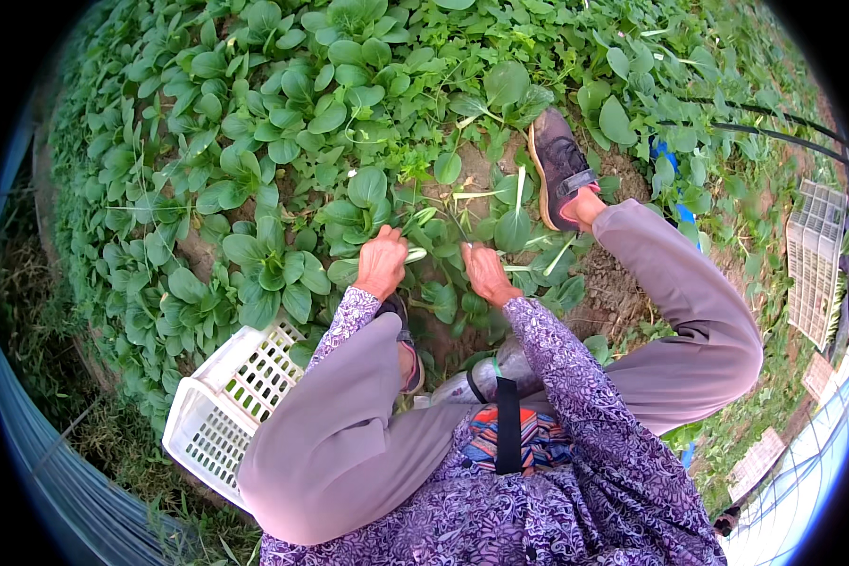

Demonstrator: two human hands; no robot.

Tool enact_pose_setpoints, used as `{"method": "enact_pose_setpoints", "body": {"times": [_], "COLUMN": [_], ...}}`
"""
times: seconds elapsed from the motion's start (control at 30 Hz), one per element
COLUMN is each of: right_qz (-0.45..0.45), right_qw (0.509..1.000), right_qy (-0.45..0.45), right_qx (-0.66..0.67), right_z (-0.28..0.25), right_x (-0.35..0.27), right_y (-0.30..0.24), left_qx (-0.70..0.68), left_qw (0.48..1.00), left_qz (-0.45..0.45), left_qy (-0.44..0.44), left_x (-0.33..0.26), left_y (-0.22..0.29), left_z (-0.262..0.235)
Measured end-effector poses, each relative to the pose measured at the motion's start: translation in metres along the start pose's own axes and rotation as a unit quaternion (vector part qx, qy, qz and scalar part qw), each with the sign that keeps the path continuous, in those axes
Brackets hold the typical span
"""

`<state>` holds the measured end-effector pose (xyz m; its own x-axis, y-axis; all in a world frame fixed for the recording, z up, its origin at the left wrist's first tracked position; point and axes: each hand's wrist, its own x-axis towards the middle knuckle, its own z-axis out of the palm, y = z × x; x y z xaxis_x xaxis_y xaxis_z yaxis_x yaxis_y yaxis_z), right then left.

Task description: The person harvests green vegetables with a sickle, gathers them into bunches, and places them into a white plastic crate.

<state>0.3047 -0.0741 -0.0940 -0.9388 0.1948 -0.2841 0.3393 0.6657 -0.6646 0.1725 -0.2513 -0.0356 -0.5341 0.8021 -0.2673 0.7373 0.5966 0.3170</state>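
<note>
Low in the bed, my left hand [379, 264] is closed around the base of a bok choy plant [358, 203], whose broad green leaves spread just past the fingers. A pale stalk [415, 255] shows beside that hand. A short gap to the right, my right hand [488, 275] is closed on what looks like a small knife [457, 229]; its thin, dark blade points away from me, and its handle is hidden in the fist. Loose leaves with white stems, one of them a cut leaf [513, 226], lie on the soil beyond and right of this hand.
Dense bok choy rows [264, 250] fill the left and far side. A white slotted plastic crate [226, 415] stands by my left knee. My shoe [561, 165] rests among leaves at the right. Another crate [816, 264], black hoses [764, 132] and bare soil [613, 292] lie rightward.
</note>
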Motion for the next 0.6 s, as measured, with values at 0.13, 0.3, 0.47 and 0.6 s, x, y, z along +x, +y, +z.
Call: {"method": "enact_pose_setpoints", "body": {"times": [0.13,0.3,0.47,0.6], "right_qz": [0.048,0.146,0.089,0.017], "right_qw": [0.997,0.945,0.98,0.982], "right_qy": [0.055,0.133,0.085,0.025], "right_qx": [0.015,0.262,0.157,0.187], "right_z": [-0.032,-0.088,-0.048,-0.022], "right_x": [-0.003,0.017,0.066,0.079], "right_y": [-0.021,-0.071,-0.045,-0.039], "left_qx": [-0.056,-0.102,-0.089,-0.086], "left_qw": [0.995,0.99,0.992,0.992], "left_qz": [0.033,-0.02,-0.009,-0.005], "left_qy": [0.07,0.093,0.091,0.091], "left_x": [-0.02,-0.034,-0.026,-0.034], "left_y": [0.005,0.003,0.007,0.003], "left_z": [-0.024,-0.01,-0.003,-0.005]}}
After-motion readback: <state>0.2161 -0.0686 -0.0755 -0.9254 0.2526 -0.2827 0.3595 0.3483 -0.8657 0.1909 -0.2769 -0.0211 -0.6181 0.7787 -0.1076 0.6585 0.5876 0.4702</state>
